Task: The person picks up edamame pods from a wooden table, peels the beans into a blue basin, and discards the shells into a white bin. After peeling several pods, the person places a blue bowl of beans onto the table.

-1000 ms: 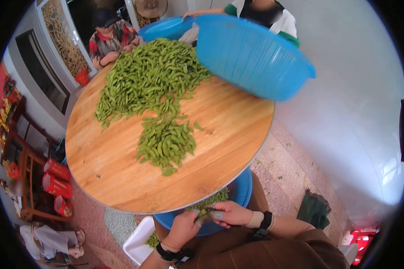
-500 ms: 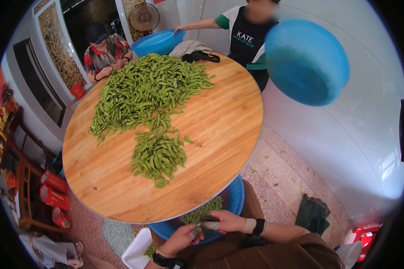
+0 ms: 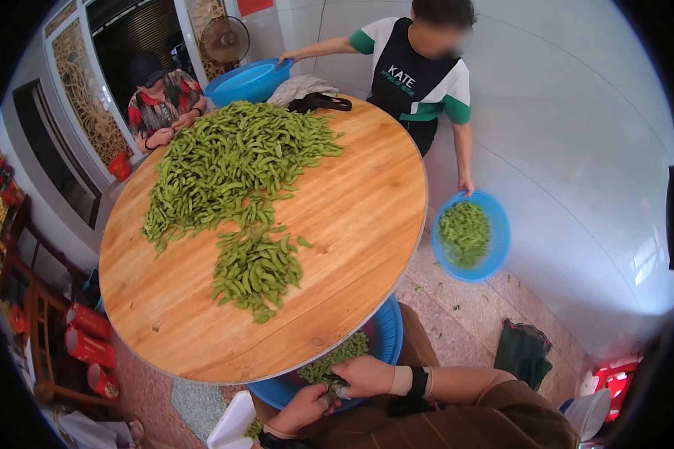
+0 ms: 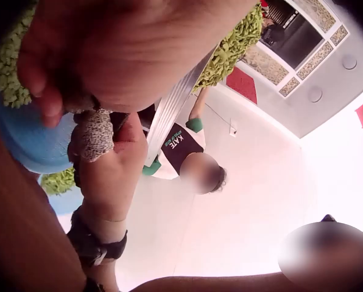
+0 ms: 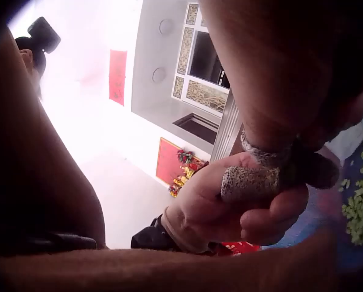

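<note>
Low over a blue basin [image 3: 392, 329] of shelled green beans [image 3: 338, 356], my left hand [image 3: 305, 410] and right hand [image 3: 363, 376] meet with curled fingers. Between their tips they pinch a soybean pod, now mostly hidden by the fingers. Grey speckled finger covers show on the hands, one cover [image 4: 96, 137] in the left wrist view and another cover [image 5: 248, 184] in the right wrist view. On the round wooden table [image 3: 352, 232] ahead lie a large heap of green pods [image 3: 232, 161] and a smaller pile [image 3: 254, 273] nearer me.
Across the table a standing person [image 3: 419, 75] holds a blue basin [image 3: 499, 254] of green pods low on the right and touches another basin [image 3: 251, 81]. A seated person [image 3: 161, 108] is at the far left. A white container [image 3: 234, 423] and dark green bag [image 3: 523, 355] lie below.
The standing person's large blue basin has swung away from the table, down to the right, and green pods now show in it. My hands stay together; the green pod visible earlier is now covered.
</note>
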`<act>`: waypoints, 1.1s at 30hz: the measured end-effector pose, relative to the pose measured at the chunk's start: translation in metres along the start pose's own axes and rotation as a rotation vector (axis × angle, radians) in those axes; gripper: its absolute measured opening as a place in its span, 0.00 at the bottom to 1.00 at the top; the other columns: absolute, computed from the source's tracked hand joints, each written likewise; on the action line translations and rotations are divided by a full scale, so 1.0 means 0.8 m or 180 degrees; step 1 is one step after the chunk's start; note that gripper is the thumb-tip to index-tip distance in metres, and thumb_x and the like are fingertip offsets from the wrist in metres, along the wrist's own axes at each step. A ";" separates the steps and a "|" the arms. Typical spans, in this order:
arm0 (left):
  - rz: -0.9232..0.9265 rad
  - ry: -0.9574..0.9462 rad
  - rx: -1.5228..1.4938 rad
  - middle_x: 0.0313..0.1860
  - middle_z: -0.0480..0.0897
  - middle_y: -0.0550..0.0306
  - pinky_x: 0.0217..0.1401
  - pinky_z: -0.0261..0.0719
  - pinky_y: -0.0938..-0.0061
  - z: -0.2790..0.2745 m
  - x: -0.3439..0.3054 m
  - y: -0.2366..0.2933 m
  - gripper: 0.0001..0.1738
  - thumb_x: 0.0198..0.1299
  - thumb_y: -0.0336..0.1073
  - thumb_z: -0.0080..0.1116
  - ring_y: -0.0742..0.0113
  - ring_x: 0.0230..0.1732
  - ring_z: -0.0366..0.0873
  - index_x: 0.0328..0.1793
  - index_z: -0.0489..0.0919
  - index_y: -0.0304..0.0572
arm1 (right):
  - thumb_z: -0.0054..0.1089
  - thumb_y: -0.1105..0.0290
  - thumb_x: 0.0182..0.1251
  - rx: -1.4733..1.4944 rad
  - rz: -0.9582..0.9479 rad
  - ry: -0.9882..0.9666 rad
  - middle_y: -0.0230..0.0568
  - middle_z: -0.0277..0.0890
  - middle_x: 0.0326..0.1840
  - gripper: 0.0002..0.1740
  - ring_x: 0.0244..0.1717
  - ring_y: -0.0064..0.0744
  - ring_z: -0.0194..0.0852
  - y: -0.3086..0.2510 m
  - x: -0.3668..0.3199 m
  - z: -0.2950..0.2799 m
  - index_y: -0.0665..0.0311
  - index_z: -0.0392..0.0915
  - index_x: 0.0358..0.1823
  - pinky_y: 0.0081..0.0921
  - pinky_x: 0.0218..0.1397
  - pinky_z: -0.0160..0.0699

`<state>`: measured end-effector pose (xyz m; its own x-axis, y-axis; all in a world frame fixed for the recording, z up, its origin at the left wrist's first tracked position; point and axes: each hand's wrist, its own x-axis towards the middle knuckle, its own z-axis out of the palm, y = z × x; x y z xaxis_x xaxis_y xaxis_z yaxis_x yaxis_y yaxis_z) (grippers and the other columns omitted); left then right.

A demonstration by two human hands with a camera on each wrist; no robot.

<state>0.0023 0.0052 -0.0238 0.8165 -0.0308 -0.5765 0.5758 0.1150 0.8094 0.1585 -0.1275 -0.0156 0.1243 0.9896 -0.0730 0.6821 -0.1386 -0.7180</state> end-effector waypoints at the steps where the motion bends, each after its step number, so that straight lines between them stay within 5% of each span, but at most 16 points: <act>1: 0.0029 0.0070 0.0053 0.35 0.80 0.59 0.36 0.73 0.81 0.001 -0.002 0.003 0.09 0.66 0.29 0.47 0.76 0.31 0.73 0.45 0.77 0.35 | 0.59 0.69 0.44 0.0064 -0.0042 0.0014 0.53 0.75 0.28 0.14 0.34 0.57 0.76 0.001 0.000 0.000 0.66 0.71 0.33 0.45 0.37 0.75; 8: 0.0010 0.0333 0.0066 0.30 0.80 0.62 0.33 0.73 0.81 -0.002 0.000 -0.017 0.09 0.64 0.29 0.47 0.77 0.29 0.73 0.42 0.78 0.36 | 0.59 0.68 0.45 0.0359 0.0047 -0.0013 0.54 0.76 0.28 0.15 0.34 0.58 0.76 0.021 -0.002 0.010 0.67 0.72 0.35 0.47 0.38 0.75; 11: 0.0103 0.0521 0.0928 0.29 0.79 0.63 0.32 0.72 0.82 0.004 -0.003 -0.006 0.08 0.63 0.29 0.48 0.78 0.28 0.72 0.40 0.78 0.36 | 0.59 0.67 0.45 0.0254 0.0131 -0.0112 0.55 0.75 0.29 0.16 0.34 0.59 0.76 0.011 0.003 0.008 0.66 0.72 0.36 0.47 0.38 0.74; 17: -0.0286 0.0854 -0.0726 0.28 0.79 0.61 0.31 0.71 0.81 0.004 -0.013 0.010 0.07 0.64 0.29 0.47 0.76 0.27 0.73 0.38 0.77 0.37 | 0.56 0.67 0.49 0.0717 0.0295 0.0108 0.58 0.76 0.31 0.16 0.37 0.59 0.76 0.031 0.010 0.011 0.65 0.74 0.41 0.49 0.41 0.73; 20: -0.0411 0.1047 -0.0322 0.31 0.80 0.58 0.32 0.73 0.80 0.000 -0.005 -0.004 0.07 0.65 0.30 0.46 0.75 0.29 0.75 0.39 0.76 0.37 | 0.55 0.68 0.51 0.0401 0.0112 0.0591 0.57 0.76 0.31 0.15 0.37 0.59 0.76 0.023 0.004 0.015 0.63 0.75 0.41 0.48 0.41 0.74; 22: -0.0412 0.1016 -0.0110 0.33 0.81 0.56 0.32 0.74 0.80 0.002 -0.001 -0.001 0.08 0.64 0.29 0.45 0.74 0.30 0.76 0.41 0.76 0.36 | 0.55 0.69 0.51 0.0308 0.0020 0.0833 0.57 0.76 0.31 0.14 0.37 0.59 0.76 0.021 0.005 0.012 0.64 0.74 0.40 0.48 0.40 0.74; 24: -0.0415 0.0978 0.0076 0.35 0.82 0.55 0.33 0.75 0.79 0.007 0.002 0.005 0.09 0.64 0.28 0.44 0.72 0.31 0.78 0.43 0.76 0.35 | 0.56 0.65 0.57 0.0377 -0.0158 0.0231 0.54 0.76 0.37 0.14 0.38 0.57 0.76 0.024 0.008 0.014 0.66 0.73 0.42 0.44 0.40 0.75; 30: -0.0174 0.0326 -0.0503 0.39 0.82 0.52 0.36 0.75 0.80 0.015 -0.002 0.026 0.15 0.62 0.24 0.39 0.71 0.34 0.79 0.51 0.74 0.33 | 0.58 0.68 0.52 0.1651 -0.0051 0.0284 0.58 0.76 0.32 0.13 0.37 0.60 0.75 0.024 -0.005 0.003 0.67 0.71 0.36 0.44 0.39 0.74; 33: -0.0209 0.0166 -0.0557 0.44 0.82 0.51 0.40 0.76 0.79 0.014 -0.007 0.030 0.16 0.63 0.22 0.37 0.70 0.38 0.79 0.52 0.74 0.32 | 0.59 0.68 0.53 0.1562 -0.0070 0.0190 0.57 0.75 0.31 0.13 0.37 0.60 0.75 0.029 -0.007 -0.003 0.68 0.71 0.36 0.44 0.39 0.74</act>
<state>0.0121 -0.0029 -0.0001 0.7715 0.0071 -0.6362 0.6082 0.2854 0.7407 0.1755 -0.1364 -0.0303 0.1645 0.9861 -0.0248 0.2669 -0.0687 -0.9613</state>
